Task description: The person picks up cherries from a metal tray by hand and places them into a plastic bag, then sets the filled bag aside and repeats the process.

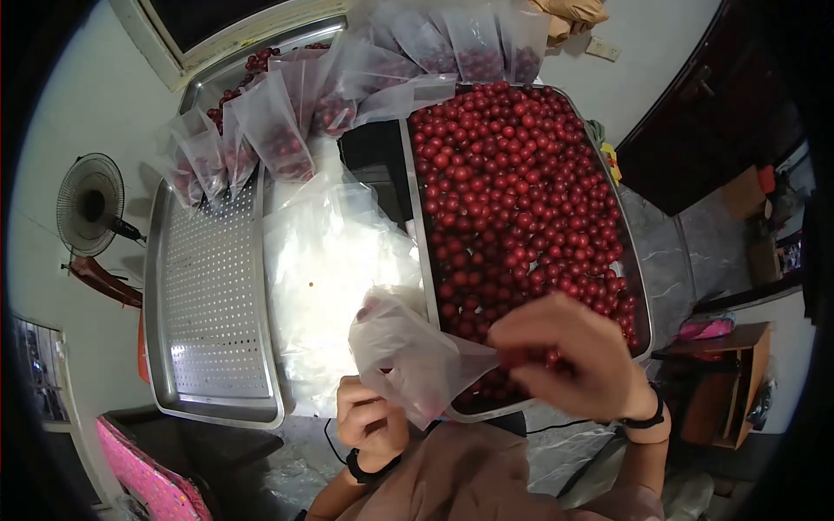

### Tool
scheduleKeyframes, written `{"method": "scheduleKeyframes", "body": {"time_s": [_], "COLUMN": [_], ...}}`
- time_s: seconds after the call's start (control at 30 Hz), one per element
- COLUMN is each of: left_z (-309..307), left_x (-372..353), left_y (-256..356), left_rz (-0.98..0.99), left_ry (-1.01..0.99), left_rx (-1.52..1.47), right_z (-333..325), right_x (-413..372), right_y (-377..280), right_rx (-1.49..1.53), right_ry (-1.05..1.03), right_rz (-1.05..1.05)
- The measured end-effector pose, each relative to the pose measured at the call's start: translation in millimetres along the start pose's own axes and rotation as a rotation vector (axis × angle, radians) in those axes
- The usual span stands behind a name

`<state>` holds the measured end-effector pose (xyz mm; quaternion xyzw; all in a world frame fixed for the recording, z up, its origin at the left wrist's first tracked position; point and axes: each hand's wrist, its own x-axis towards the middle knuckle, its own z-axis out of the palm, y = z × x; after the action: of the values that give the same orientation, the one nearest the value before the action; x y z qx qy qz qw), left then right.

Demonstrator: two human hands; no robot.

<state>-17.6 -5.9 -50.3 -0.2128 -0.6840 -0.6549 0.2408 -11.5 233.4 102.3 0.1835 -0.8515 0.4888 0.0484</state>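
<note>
My left hand is closed on the side of a clear plastic bag, whose opening is spread toward the right. A few red fruits show dimly through its film. My right hand, smeared by motion, is curled at the bag's right edge, above the near end of a metal tray. Small round red fruits fill that tray. Some of them show at my right fingertips and appear to be held there. A stack of flat plastic bags lies left of the tray.
A perforated metal tray stands at the left. Several filled bags line the back, some by another tray with fruit. A fan is at far left, a wooden cabinet at right.
</note>
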Motion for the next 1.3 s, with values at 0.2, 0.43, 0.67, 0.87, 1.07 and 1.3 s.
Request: {"method": "scheduleKeyframes", "body": {"time_s": [0.2,0.43,0.67,0.87,1.07,1.3], "left_z": [-2.0,-0.5,7.1,7.0,8.7,16.1], "left_x": [-3.2,-2.3,-10.9,-11.6,-11.5,-2.8], "left_y": [2.8,8.7,6.0,7.8,11.5,10.6], "left_rz": [0.027,0.114,0.147,0.147,0.126,0.047], "left_ry": [-0.041,-0.213,-0.173,-0.214,-0.225,-0.237], "left_rx": [0.057,0.104,0.088,0.076,0.102,0.039], "right_z": [36.6,48.8,82.3,112.2,116.7,119.2], "right_x": [0.2,-3.8,-10.8,11.1,8.3,4.3], "right_y": [-1.9,-4.6,44.1,55.6,68.0,82.3], "right_rx": [-0.148,-0.105,0.112,0.302,0.223,0.172], "right_ry": [-0.193,-0.16,-0.247,0.011,-0.071,-0.162], "right_rz": [-0.106,0.223,0.242,0.111,0.146,0.169]}}
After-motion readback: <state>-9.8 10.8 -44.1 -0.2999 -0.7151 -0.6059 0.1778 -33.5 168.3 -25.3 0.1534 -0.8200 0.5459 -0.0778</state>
